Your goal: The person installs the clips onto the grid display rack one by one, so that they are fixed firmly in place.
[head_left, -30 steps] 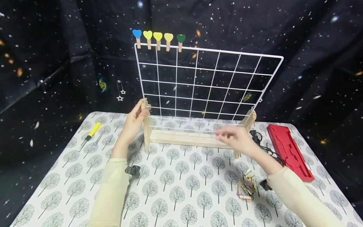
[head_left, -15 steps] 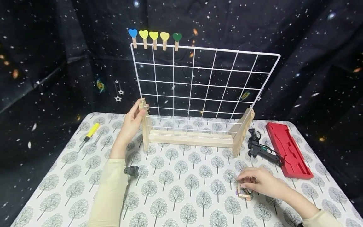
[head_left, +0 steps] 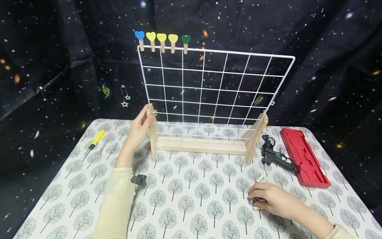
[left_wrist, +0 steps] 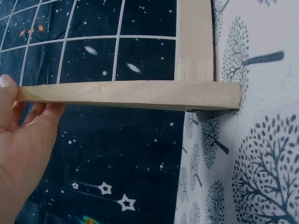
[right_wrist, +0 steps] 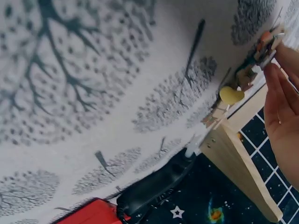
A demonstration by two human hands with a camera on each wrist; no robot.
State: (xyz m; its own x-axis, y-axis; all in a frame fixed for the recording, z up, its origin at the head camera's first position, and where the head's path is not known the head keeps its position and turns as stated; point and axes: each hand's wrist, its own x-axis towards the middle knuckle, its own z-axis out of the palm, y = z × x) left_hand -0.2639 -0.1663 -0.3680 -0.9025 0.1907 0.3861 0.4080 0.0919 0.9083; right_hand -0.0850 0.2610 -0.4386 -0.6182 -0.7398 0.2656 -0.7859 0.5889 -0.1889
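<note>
My left hand [head_left: 139,124] grips the top of the left wooden upright [left_wrist: 126,94] of a stand that holds a white wire grid [head_left: 215,89]. In the left wrist view the fingers wrap over the upright's end. Heart-topped clothespins, blue, yellow [head_left: 161,39] and dark green [head_left: 186,39], are clipped on the grid's top bar toward the left. My right hand [head_left: 273,200] is down at a pile of small wooden clothespins [head_left: 261,178], its bent fingers among them and hiding most. A yellow-topped clothespin [right_wrist: 232,95] shows beside the fingertips; I cannot tell whether they pinch one.
A black glue gun [head_left: 277,159] lies behind the right hand, beside a red molded case [head_left: 304,159]. On the left lies a yellow-handled screwdriver [head_left: 96,137] with thin metal pieces next to it. A dark starry cloth [head_left: 74,66] hangs behind the table.
My right hand has moved from in front of the grid's lower right down to the clothespin pile, and shifted slightly over it since. My left hand keeps its grip on the upright.
</note>
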